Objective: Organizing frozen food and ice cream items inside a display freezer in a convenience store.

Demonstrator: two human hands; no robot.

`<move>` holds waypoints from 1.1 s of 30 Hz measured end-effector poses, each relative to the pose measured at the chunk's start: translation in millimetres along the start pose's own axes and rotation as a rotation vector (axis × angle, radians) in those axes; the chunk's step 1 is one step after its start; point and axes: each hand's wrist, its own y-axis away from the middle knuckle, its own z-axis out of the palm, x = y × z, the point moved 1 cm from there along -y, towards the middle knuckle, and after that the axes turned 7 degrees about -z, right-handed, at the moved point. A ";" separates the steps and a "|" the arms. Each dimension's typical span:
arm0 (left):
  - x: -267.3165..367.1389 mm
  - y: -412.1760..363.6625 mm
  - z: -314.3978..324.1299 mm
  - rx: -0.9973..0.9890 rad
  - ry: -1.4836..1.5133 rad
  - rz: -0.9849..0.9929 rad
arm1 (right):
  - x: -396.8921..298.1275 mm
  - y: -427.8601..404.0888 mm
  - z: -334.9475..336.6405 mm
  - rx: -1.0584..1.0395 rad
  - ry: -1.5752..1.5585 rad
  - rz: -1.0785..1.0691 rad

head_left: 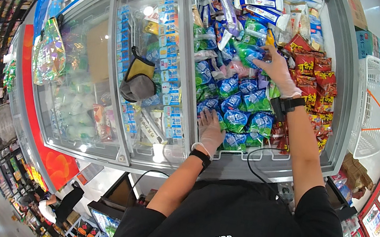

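Note:
Both my hands wear thin see-through gloves inside a chest freezer full of wrapped frozen treats. My right hand (278, 71) has its fingers at a green and blue packet (250, 55) near the freezer's middle; whether it grips the packet is unclear. My left hand (209, 131) rests, fingers spread, on the front left of the green and blue packets (235, 120). Red packets (312, 75) fill the right side. Blue and white wrapped bars (261, 3) and a purple wrapped bar (229, 15) lie at the back.
A sliding glass lid (152, 73) with price tags covers the freezer's left part, and a grey and yellow cloth item (139, 79) lies on it. A white plastic basket (372, 109) with orange cord stands at right. Another person (60, 206) is at lower left.

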 end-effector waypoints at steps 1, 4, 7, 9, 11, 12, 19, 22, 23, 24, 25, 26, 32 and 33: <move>-0.5 0.1 2.1 0.023 -0.007 -0.018 | -14.2 0.3 -10.8 -0.102 -0.068 -0.054; -6.8 -7.1 5.5 0.056 0.038 0.013 | -43.8 -2.5 -14.5 -0.284 -0.009 -0.248; -6.0 -6.9 7.0 0.064 0.085 0.019 | -51.4 -7.4 19.6 -0.644 0.133 -0.454; 0.4 -6.4 4.7 0.051 0.101 0.024 | -14.6 1.8 66.6 -0.730 0.148 -0.423; 8.2 -7.7 1.7 0.040 0.108 0.055 | 44.0 21.2 115.7 -0.577 0.061 -0.316; 2.6 -4.2 8.8 0.028 0.148 0.047 | 35.7 21.9 123.7 -0.661 0.142 -0.233; -4.6 -23.0 23.5 0.050 0.148 0.043 | -26.4 4.1 146.9 -0.321 -0.083 -0.001; 1.1 -25.0 15.6 -0.062 0.111 0.023 | -56.8 -5.7 194.3 -0.191 0.152 0.363; 10.1 -25.8 10.2 -0.113 0.086 0.036 | -38.7 -17.2 205.5 -0.239 0.259 0.317; 6.0 -28.2 14.2 -0.181 0.001 0.027 | -49.0 -19.0 215.3 -0.269 0.194 0.380; 1.9 -35.6 28.6 -0.181 0.001 0.030 | -54.5 -21.5 218.0 -0.279 0.138 0.450; -3.3 -44.1 42.2 -0.217 0.036 0.057 | -56.9 -20.9 227.5 -0.311 0.041 0.471; -4.0 -55.0 65.7 -0.248 0.109 0.096 | -71.9 -3.1 234.5 -0.337 -0.254 0.400; -3.9 -51.7 62.4 -0.202 0.118 0.081 | -75.6 -2.0 226.1 -0.339 -0.248 0.397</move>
